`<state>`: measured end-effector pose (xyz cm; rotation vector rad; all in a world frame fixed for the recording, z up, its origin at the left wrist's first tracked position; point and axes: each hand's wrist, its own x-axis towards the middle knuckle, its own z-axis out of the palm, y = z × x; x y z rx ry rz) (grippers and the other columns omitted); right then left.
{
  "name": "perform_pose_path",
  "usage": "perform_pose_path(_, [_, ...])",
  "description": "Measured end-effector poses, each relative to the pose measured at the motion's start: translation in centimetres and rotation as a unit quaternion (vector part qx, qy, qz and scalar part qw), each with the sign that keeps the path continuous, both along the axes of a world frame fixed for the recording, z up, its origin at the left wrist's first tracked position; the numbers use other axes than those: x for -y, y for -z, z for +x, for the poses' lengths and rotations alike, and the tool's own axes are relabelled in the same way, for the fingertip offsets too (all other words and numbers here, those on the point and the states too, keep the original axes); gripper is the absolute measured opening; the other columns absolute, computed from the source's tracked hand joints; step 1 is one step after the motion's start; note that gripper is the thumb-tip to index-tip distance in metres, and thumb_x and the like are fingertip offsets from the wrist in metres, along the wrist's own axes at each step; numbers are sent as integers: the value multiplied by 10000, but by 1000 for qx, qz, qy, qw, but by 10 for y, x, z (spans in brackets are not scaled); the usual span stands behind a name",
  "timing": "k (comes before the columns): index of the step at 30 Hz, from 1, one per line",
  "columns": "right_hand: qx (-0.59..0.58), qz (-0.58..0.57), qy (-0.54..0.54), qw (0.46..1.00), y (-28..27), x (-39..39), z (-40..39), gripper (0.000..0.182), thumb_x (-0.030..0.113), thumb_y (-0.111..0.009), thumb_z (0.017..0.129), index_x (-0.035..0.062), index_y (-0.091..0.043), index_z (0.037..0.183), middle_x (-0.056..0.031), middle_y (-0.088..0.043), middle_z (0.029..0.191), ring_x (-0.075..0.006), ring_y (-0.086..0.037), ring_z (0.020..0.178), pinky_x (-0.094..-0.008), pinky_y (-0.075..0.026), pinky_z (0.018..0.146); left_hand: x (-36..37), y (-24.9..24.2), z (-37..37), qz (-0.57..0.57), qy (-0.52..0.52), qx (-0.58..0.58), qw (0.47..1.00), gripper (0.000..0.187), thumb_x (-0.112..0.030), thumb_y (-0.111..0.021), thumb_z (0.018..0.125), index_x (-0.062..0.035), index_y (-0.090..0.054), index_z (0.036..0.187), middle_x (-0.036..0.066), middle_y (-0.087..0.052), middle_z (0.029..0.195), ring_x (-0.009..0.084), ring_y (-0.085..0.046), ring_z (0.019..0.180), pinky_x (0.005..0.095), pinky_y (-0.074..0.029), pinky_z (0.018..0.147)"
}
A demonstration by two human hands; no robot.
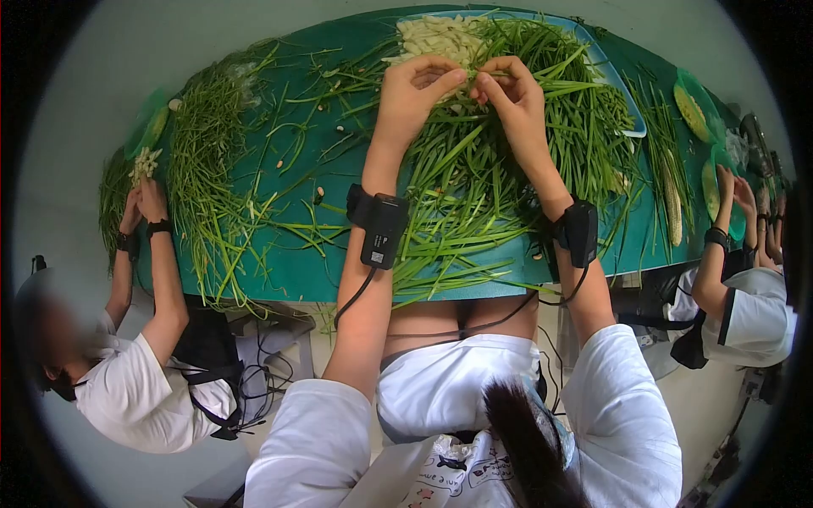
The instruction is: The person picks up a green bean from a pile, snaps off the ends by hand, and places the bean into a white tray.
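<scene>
Thing: long thin green stalks [508,127], piled loose on the green table [305,262], at 12 o'clock | Left hand [415,93]: fingers bent, pinching a stalk tip | Right hand [512,93]: at 3 o'clock of the left, fingertips touching it, pinching the same bit | Arms: both reach up, black wrist bands [378,224] on

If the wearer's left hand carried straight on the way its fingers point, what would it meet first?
The left hand points toward the right hand, fingertips nearly touching over the long green stalks. It would probably meet the right hand's fingers first; depth is unclear.
</scene>
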<state>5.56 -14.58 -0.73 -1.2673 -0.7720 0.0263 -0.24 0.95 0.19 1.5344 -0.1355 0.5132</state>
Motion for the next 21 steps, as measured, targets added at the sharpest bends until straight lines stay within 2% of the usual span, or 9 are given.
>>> perform_pose_path(2, [-1, -6, 2, 1000, 1, 0, 1, 142, 125, -594, 927, 5, -548, 986, -35, -608, 801, -89, -580, 725, -235, -461, 660, -2, 0, 0, 56, -3, 5, 998, 135, -101, -696, 848, 2, -667, 929, 26, -667, 895, 76, -614, 842, 235, -489, 763])
perform_pose_path(6, [-5, -33, 12, 999, 2, 1, 3, 123, 121, -586, 928, 13, -536, 959, -40, -615, 797, -87, -584, 728, -237, -463, 657, 0, -2, -2, 11, 24, 29, 999, 156, -117, -713, 833, 21, -689, 901, 76, -685, 844, 128, -648, 791, 269, -513, 759])
perform_pose_path(8, [-1, -30, 10, 999, 4, 3, 4, 116, 120, -580, 930, 15, -533, 946, -39, -615, 793, -87, -585, 727, -236, -463, 654, 1, -4, -3, 13, 105, 28, 994, 120, -101, -686, 856, 0, -662, 916, 33, -671, 890, 90, -617, 837, 248, -487, 772])
perform_pose_path(21, [28, -40, 20, 999, 3, 0, -1, 104, 104, -548, 935, 13, -500, 947, -44, -603, 761, -88, -567, 663, -238, -453, 610, 5, 0, 1, -7, 107, 9, 994, 138, -136, -625, 904, -6, -624, 950, 35, -649, 877, 106, -615, 827, 254, -486, 774])
